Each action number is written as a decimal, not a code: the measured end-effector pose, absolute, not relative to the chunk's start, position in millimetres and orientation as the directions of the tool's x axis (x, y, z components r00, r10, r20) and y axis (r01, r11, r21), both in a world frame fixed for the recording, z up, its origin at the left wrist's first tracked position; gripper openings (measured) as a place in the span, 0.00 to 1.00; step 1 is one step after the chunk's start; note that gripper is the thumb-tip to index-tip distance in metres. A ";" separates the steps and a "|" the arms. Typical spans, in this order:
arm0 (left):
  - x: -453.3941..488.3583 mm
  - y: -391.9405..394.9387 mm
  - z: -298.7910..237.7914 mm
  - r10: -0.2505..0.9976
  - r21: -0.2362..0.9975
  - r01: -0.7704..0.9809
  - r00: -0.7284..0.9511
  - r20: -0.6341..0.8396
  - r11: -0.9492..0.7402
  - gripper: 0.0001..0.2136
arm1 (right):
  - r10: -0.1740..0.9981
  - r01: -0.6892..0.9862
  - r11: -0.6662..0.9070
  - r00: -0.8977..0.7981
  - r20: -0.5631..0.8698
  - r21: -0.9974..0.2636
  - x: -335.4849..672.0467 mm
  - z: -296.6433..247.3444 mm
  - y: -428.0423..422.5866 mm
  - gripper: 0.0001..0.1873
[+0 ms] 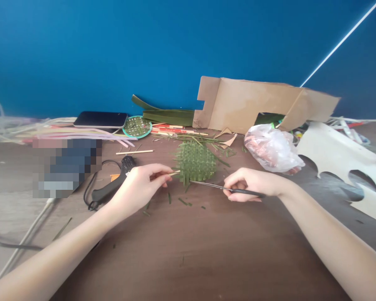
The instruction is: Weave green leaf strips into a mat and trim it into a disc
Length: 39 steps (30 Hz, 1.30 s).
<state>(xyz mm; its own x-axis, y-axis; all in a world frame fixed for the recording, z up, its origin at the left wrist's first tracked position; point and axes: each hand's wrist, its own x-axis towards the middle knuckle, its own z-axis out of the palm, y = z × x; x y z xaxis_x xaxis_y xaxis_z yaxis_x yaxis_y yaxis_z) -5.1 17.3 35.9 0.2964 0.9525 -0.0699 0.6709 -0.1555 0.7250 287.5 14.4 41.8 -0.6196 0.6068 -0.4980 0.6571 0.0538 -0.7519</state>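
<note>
A small mat woven from green leaf strips point(195, 161) lies on the brown table point(188, 251). My left hand point(141, 184) pinches a thin pale stick at the mat's left edge, fingers closed on it. My right hand point(253, 184) grips black-handled scissors point(219, 187), whose blades point left and reach the mat's lower edge. Short green offcuts point(181, 201) are scattered on the table between my hands.
A black glue gun point(114, 187) with its cord lies left of my left hand. Behind it are a phone point(100, 119), a round woven disc point(137, 126), long green leaves point(167, 116), folded cardboard point(250, 104), a plastic bag point(272, 149) and cut white card point(341, 161).
</note>
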 end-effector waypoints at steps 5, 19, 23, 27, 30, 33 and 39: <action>-3.8 16.3 35.7 0.951 0.732 0.665 0.299 -0.083 -0.145 0.10 | 0.612 0.646 0.074 -0.631 -0.477 -0.760 286.6 41.9 13.1 0.12; 0.0 13.1 35.8 0.950 0.778 0.619 0.295 -0.104 -0.107 0.08 | 0.619 0.655 0.107 -0.633 -0.465 -0.748 285.8 40.0 13.1 0.12; 0.4 12.6 35.9 0.951 0.779 0.618 0.292 -0.102 -0.107 0.08 | 0.631 0.669 0.133 -0.626 -0.458 -0.732 285.9 38.2 13.7 0.13; 1.3 12.1 36.7 0.954 0.778 0.621 0.278 -0.108 -0.093 0.09 | 0.651 0.679 0.175 -0.623 -0.434 -0.713 285.9 37.5 14.1 0.14; 1.3 12.0 36.9 0.956 0.774 0.627 0.270 -0.112 -0.087 0.09 | 0.657 0.682 0.183 -0.621 -0.428 -0.708 285.1 38.5 14.1 0.14; 0.9 11.8 36.6 0.956 0.772 0.630 0.271 -0.112 -0.088 0.08 | 0.659 0.680 0.187 -0.622 -0.423 -0.709 284.5 39.4 14.2 0.14; 2.2 11.7 36.7 0.955 0.768 0.634 0.275 -0.115 -0.090 0.08 | 0.666 0.685 0.253 -0.635 -0.390 -0.683 285.7 38.6 14.7 0.13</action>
